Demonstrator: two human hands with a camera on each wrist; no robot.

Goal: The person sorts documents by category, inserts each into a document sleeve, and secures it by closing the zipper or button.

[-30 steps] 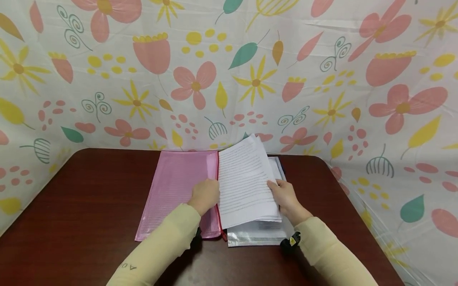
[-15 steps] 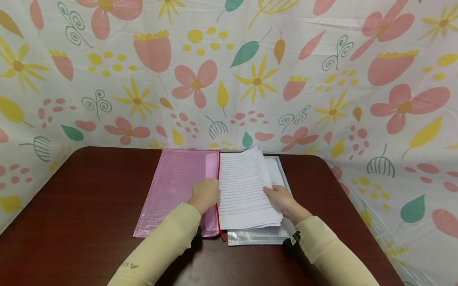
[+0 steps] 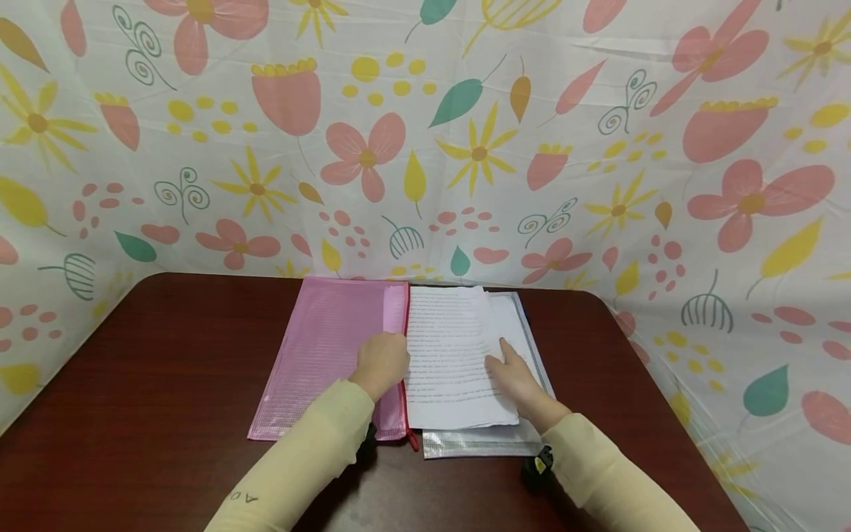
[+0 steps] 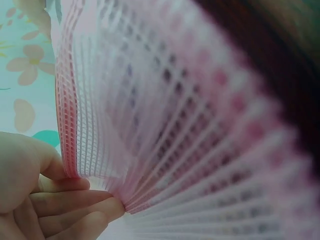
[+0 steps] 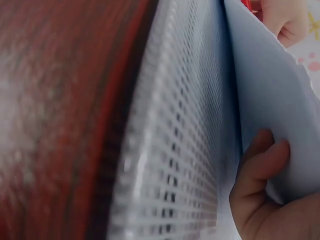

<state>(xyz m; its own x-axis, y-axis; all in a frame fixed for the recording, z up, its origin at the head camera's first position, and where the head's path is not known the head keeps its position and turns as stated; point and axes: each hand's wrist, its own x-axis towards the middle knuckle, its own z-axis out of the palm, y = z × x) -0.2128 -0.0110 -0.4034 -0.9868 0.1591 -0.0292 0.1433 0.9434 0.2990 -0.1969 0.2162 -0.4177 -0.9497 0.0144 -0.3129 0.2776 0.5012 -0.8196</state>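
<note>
Pinched by my left hand (image 3: 381, 363) is the red-zipped edge of a pink mesh zip pouch (image 3: 326, 347). In the left wrist view its thumb and fingers gather the mesh (image 4: 80, 115). A stack of printed paper sheets (image 3: 442, 355) lies against that red edge; whether its left side is inside the pouch cannot be told. My right hand (image 3: 521, 380) holds the stack's right edge loosely, thumb on top and index finger spread away. The right wrist view shows curled fingers around the lifted paper (image 5: 275, 85).
Beneath the sheets lies a clear mesh pouch (image 3: 465, 445) with paper in it. All rests on a dark brown table (image 3: 166, 369). A white floral cloth (image 3: 565, 66) hangs behind and at the sides. A black band (image 3: 540, 464) is at the right wrist.
The sheets have come down flatter and straighter, their top corner lower than before. My right hand has shifted slightly down, its thumb and index finger spreading. The left hand stays at the zipper edge.
</note>
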